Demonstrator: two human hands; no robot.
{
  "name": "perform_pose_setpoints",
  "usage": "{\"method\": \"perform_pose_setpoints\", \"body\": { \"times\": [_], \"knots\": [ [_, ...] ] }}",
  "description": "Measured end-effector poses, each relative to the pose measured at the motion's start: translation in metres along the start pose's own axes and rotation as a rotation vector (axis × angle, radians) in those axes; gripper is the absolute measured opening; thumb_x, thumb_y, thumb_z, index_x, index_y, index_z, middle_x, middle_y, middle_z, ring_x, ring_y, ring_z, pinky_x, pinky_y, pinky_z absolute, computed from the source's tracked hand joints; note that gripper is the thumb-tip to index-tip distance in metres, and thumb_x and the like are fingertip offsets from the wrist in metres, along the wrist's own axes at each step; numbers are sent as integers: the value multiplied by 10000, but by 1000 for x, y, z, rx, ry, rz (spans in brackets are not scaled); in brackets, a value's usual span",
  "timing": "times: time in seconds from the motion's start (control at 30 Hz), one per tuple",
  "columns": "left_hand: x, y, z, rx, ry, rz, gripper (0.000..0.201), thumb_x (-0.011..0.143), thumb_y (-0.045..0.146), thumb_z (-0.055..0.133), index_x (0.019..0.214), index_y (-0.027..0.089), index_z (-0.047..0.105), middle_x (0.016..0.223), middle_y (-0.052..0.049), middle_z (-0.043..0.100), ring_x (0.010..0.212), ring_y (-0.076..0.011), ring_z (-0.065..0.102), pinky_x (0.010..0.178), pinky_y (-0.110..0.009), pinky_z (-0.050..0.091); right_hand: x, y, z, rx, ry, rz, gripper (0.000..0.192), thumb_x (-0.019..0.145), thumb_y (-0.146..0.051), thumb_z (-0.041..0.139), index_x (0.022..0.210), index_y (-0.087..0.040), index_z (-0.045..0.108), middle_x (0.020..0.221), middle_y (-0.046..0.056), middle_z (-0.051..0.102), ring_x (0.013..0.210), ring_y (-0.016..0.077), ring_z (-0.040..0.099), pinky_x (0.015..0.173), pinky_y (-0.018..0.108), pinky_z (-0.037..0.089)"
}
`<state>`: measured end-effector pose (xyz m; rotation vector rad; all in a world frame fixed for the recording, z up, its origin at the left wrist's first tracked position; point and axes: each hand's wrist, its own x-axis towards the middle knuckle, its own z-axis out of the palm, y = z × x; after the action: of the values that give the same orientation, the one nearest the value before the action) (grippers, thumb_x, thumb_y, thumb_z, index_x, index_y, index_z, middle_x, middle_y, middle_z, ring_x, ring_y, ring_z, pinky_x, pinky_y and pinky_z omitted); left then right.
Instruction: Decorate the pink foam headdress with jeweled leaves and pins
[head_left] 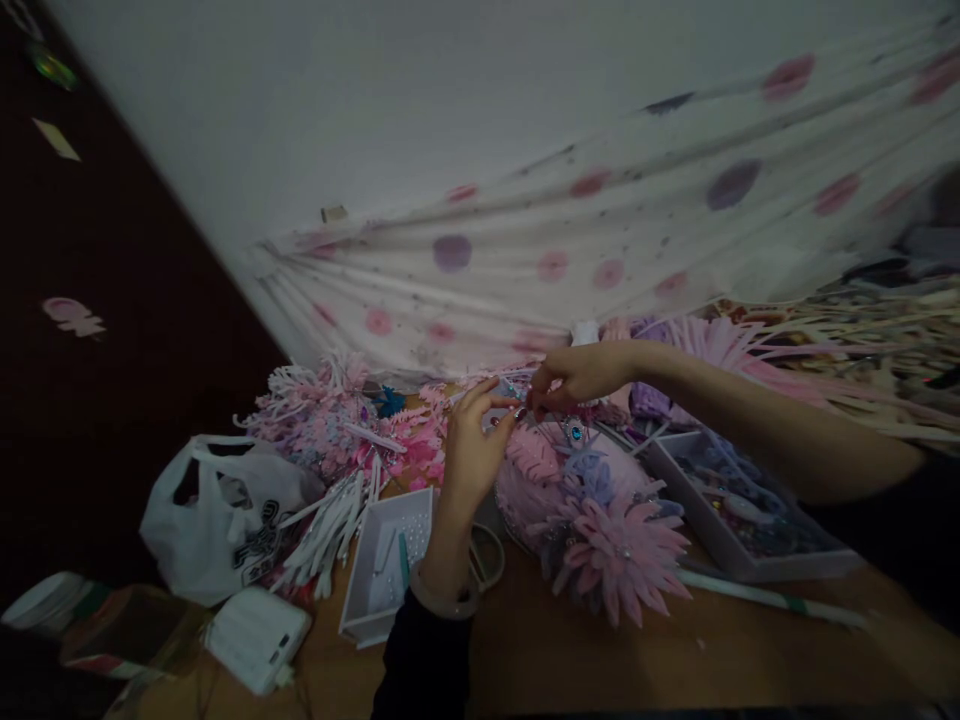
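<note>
My left hand is raised beside a pink, furry round piece, its thumb and fingertips drawn together at a small shiny gem-like piece. Reaching in from the right, my right hand pinches at the same spot, fingers curled down. What its fingertips hold is hidden. Below my hands, the round piece carries a large pink fuzzy flower, lilac petals and a blue-stoned ornament. Scissors lie near my left wrist, only their handle plainly visible.
A white box with pearl beads and tools stands left; another box of trinkets stands right. Around them are pipe cleaners, a plastic bag, a white device, a jar and a white stick.
</note>
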<state>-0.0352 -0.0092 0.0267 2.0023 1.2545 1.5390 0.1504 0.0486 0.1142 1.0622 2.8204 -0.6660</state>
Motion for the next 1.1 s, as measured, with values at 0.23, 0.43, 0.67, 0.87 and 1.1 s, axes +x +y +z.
{"method": "perform_pose_setpoints", "body": {
  "times": [0.23, 0.43, 0.67, 0.87, 1.1],
  "knots": [
    [12, -7, -1, -81, -94, 20, 170, 754, 52, 653, 839, 174, 737, 1055, -95, 752, 1042, -203, 670, 965, -349, 464, -4, 3, 1, 24, 2, 4, 331, 798, -226, 527, 1014, -126, 757, 862, 49, 713, 705, 160, 594, 670, 246, 414],
    [15, -3, -4, -117, -128, 53, 203, 734, 34, 650, 824, 183, 755, 1088, -100, 751, 1064, -197, 669, 983, -354, 462, -1, 1, 5, 61, 4, -10, 339, 805, -213, 507, 1027, -107, 739, 929, 49, 711, 775, 160, 599, 702, 233, 425],
    [15, 0, -6, -115, -102, 91, 192, 722, 55, 681, 792, 211, 769, 959, -69, 773, 969, -191, 689, 942, -351, 483, -1, -1, 8, 68, 2, -14, 285, 802, -236, 529, 940, -100, 739, 837, 40, 696, 765, 167, 587, 694, 242, 416],
    [4, 6, -10, -69, -61, 89, 182, 728, 65, 682, 802, 208, 766, 853, -47, 759, 859, -180, 677, 847, -313, 493, -4, 3, 7, 66, 7, 5, 337, 805, -244, 523, 1017, -90, 734, 908, 59, 705, 707, 153, 575, 679, 247, 414],
    [7, 4, -5, -48, -37, 83, 178, 715, 71, 711, 805, 212, 772, 1042, -78, 717, 1035, -202, 630, 962, -355, 448, -8, 2, 9, 42, 35, -5, 318, 821, -252, 508, 994, -113, 736, 822, 37, 689, 712, 150, 567, 666, 234, 407]
  ]
}}
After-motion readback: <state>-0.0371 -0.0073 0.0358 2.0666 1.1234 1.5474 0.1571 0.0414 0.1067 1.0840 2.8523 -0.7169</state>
